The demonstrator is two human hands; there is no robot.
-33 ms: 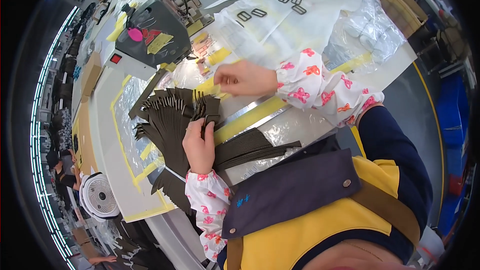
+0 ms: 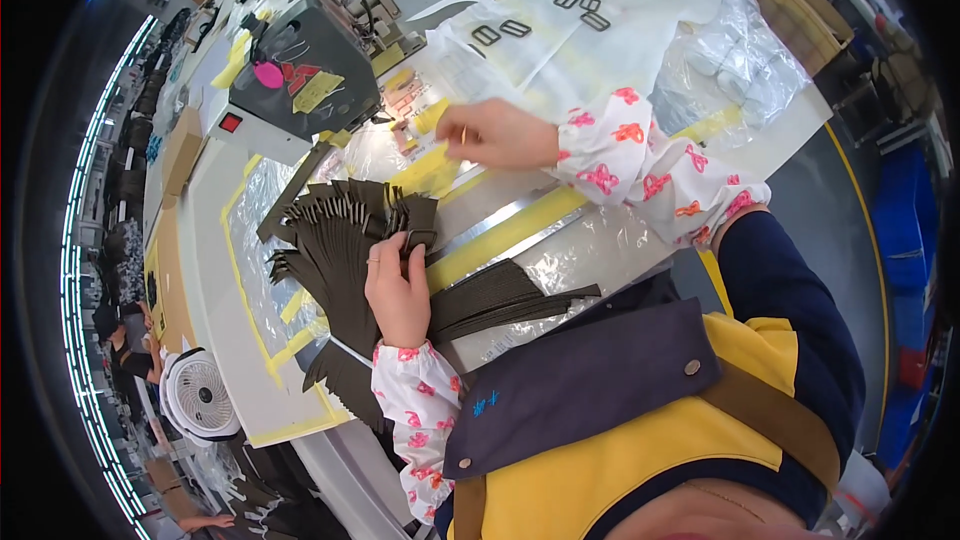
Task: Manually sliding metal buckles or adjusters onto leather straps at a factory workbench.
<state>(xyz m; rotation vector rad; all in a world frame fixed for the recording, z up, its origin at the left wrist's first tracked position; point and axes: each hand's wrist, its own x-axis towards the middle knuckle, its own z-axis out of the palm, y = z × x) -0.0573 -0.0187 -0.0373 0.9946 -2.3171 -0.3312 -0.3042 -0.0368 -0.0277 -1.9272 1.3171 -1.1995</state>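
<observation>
My left hand (image 2: 398, 295) rests at the right side of a fanned bundle of dark olive webbing straps (image 2: 335, 260). Its thumb and fingers pinch one strap's end, beside a dark buckle (image 2: 424, 239). My right hand (image 2: 500, 133) hovers beyond the bundle, over yellow tape and clear film. Its fingers are curled together; whatever they hold, if anything, cannot be made out. A pale band crosses the lower part of the bundle. More dark straps (image 2: 490, 297) lie in a stack to the right of my left hand.
Several dark slide buckles (image 2: 515, 29) lie on white sheeting farther back. A dark machine (image 2: 305, 60) with a red switch stands at the back left. Clear plastic bags (image 2: 735, 65) cover the table's right corner. A white fan (image 2: 203, 393) stands left, with another person beyond it.
My right hand has shifted slightly right and away from the strap bundle. My left hand stays nearly in place on the strap.
</observation>
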